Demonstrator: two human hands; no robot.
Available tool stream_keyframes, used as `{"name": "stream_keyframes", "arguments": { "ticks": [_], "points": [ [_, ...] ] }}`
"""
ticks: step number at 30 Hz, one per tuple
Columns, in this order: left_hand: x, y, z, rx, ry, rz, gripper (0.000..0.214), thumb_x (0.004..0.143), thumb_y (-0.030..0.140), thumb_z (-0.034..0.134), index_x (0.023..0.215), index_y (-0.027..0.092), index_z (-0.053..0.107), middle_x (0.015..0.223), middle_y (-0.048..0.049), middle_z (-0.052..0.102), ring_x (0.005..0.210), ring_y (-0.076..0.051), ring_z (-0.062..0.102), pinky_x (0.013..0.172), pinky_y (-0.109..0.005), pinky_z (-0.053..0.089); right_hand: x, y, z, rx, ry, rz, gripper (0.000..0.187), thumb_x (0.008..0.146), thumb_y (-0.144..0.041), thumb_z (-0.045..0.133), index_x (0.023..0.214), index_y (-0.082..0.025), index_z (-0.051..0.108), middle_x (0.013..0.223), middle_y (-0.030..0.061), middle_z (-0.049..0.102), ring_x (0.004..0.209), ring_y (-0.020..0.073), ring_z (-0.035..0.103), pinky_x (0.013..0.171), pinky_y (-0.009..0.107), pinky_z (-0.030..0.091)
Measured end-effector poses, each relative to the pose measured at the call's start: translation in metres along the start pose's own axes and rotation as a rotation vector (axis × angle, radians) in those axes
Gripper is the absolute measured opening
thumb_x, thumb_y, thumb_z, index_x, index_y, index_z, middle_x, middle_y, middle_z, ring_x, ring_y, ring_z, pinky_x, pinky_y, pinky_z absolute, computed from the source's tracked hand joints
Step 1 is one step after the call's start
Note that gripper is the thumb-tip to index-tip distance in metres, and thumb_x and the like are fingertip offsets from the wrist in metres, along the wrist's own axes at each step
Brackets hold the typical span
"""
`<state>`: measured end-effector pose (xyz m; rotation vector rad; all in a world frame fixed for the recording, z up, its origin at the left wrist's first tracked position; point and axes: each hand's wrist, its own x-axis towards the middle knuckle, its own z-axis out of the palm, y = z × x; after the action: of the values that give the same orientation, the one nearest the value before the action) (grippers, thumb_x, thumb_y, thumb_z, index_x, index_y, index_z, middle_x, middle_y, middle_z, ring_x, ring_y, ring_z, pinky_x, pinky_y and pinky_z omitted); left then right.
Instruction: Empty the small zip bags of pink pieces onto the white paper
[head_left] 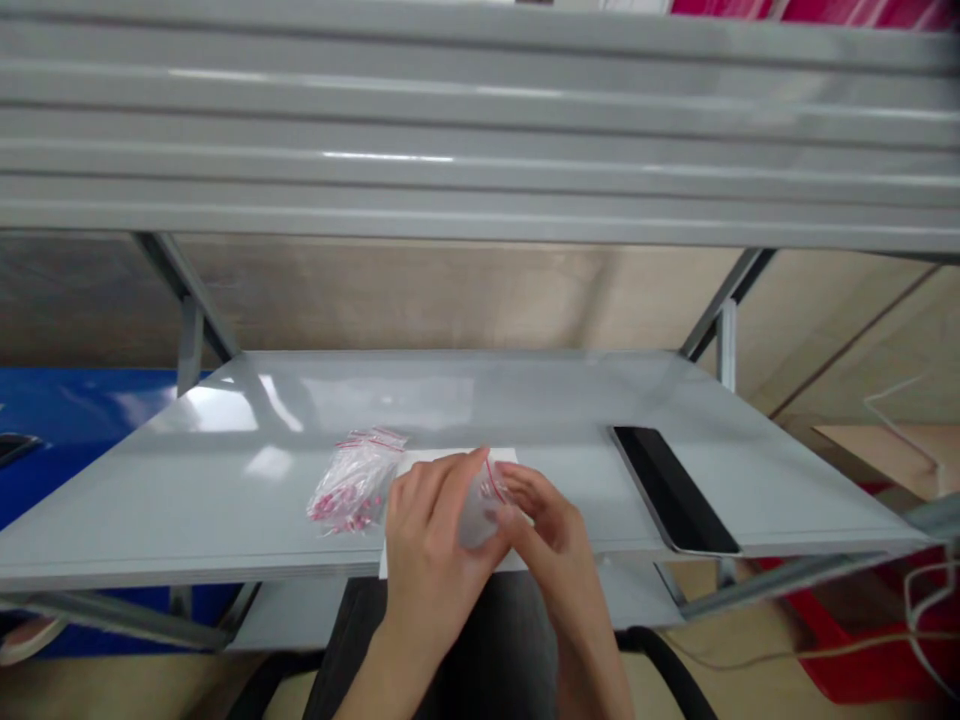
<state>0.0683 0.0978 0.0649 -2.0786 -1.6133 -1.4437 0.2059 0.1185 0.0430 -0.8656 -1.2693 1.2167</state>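
My left hand [431, 545] and my right hand [547, 530] meet above a white paper sheet [457, 458], pinching a small transparent zip bag [476, 515] between them. The bag has a red seal line near its top, and my fingers hide part of it. Its contents are too small to tell. To the left of my left hand, a heap of several small plastic bags [354, 482] with red seal lines and pink items inside lies on the grey table top [450, 400], touching neither hand.
A black tablet [671, 490] lies at the table's right side. A grey metal shelf [480, 130] spans overhead on angled supports. A blue surface [75, 430] lies beyond the left edge, and a red crate [832, 625] and white wire [911, 430] sit low on the right.
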Motion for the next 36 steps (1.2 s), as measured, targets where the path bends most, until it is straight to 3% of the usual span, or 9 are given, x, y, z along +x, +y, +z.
{"name": "stream_keyframes", "arguments": {
  "ticks": [3,6,8,11,14,22,25,28,36],
  "points": [
    [-0.013,0.003,0.002,-0.119,-0.057,-0.177,0.065,0.074,0.026,0.080,0.133,0.025,0.052,0.106,-0.0074,0.068,0.091,-0.027,0.065,0.079,-0.040,0.052,-0.001,-0.006,-0.001,0.023,-0.042,0.118,0.019,0.085,-0.037,0.074,0.082,-0.019,0.068,0.076,0.0036,0.072,0.071,0.0180,0.069,0.064,0.026,0.055],
    [-0.016,-0.003,-0.006,-0.327,-0.161,-0.308,0.081,0.065,0.029,0.086,0.137,0.026,0.049,0.095,-0.0024,0.065,0.080,-0.023,0.065,0.074,-0.037,0.055,-0.003,-0.011,-0.004,0.012,-0.077,0.118,0.022,0.085,-0.035,0.073,0.073,-0.018,0.066,0.065,0.0006,0.067,0.061,0.0139,0.064,0.058,0.023,0.051],
    [-0.017,-0.011,-0.011,-0.466,-0.202,-0.346,0.065,0.072,0.029,0.082,0.131,0.026,0.056,0.086,0.0007,0.063,0.077,-0.020,0.064,0.075,-0.035,0.054,-0.004,-0.015,-0.006,-0.017,-0.086,0.085,0.021,0.085,-0.034,0.073,0.074,-0.018,0.067,0.064,0.0006,0.066,0.060,0.0137,0.064,0.058,0.023,0.051],
    [-0.020,-0.024,-0.015,-0.595,-0.233,-0.390,0.014,0.088,0.030,0.068,0.099,0.022,0.068,0.077,0.0005,0.061,0.076,-0.018,0.062,0.074,-0.030,0.052,-0.005,-0.016,-0.009,-0.067,-0.086,0.046,0.018,0.085,-0.034,0.073,0.077,-0.018,0.070,0.064,0.0006,0.067,0.059,0.0137,0.064,0.057,0.023,0.052],
    [-0.024,-0.030,-0.014,-0.646,-0.254,-0.424,0.015,0.093,0.031,0.062,0.083,0.020,0.067,0.078,-0.0014,0.064,0.077,-0.019,0.062,0.072,-0.029,0.050,-0.007,-0.014,-0.012,-0.126,-0.091,0.010,0.016,0.086,-0.033,0.072,0.079,-0.018,0.072,0.066,0.0011,0.068,0.060,0.0138,0.064,0.057,0.022,0.052],
    [-0.024,-0.029,-0.017,-0.730,-0.246,-0.363,0.015,0.094,0.026,0.060,0.081,0.021,0.066,0.076,-0.0016,0.061,0.076,-0.018,0.060,0.069,-0.029,0.046,-0.011,-0.015,-0.016,-0.271,-0.137,0.031,0.015,0.087,-0.031,0.069,0.079,-0.019,0.070,0.069,0.0020,0.068,0.064,0.0162,0.066,0.055,0.023,0.051],
    [-0.024,-0.027,-0.017,-0.746,-0.192,-0.315,0.018,0.091,0.023,0.062,0.073,0.021,0.064,0.072,-0.0008,0.057,0.072,-0.017,0.056,0.064,-0.028,0.043,-0.011,-0.021,-0.013,-0.257,-0.196,-0.001,0.007,0.084,-0.025,0.069,0.085,-0.020,0.073,0.081,0.0033,0.072,0.073,0.0176,0.068,0.063,0.025,0.055],
    [-0.026,-0.022,-0.017,-0.728,-0.157,-0.268,0.021,0.090,0.019,0.061,0.068,0.021,0.061,0.070,0.0002,0.054,0.069,-0.016,0.054,0.062,-0.027,0.041,-0.011,-0.025,-0.008,-0.252,-0.255,-0.043,0.012,0.079,-0.018,0.069,0.090,-0.021,0.073,0.090,0.0035,0.073,0.083,0.0195,0.068,0.071,0.028,0.055],
    [-0.026,-0.012,-0.017,-0.635,-0.178,-0.173,0.019,0.088,0.016,0.061,0.071,0.021,0.065,0.069,-0.0003,0.058,0.068,-0.016,0.057,0.061,-0.028,0.043,-0.009,-0.022,-0.003,-0.319,-0.266,-0.068,0.009,0.074,-0.012,0.063,0.071,-0.020,0.065,0.071,-0.0006,0.065,0.069,0.0169,0.061,0.067,0.027,0.047]
  ]
}}
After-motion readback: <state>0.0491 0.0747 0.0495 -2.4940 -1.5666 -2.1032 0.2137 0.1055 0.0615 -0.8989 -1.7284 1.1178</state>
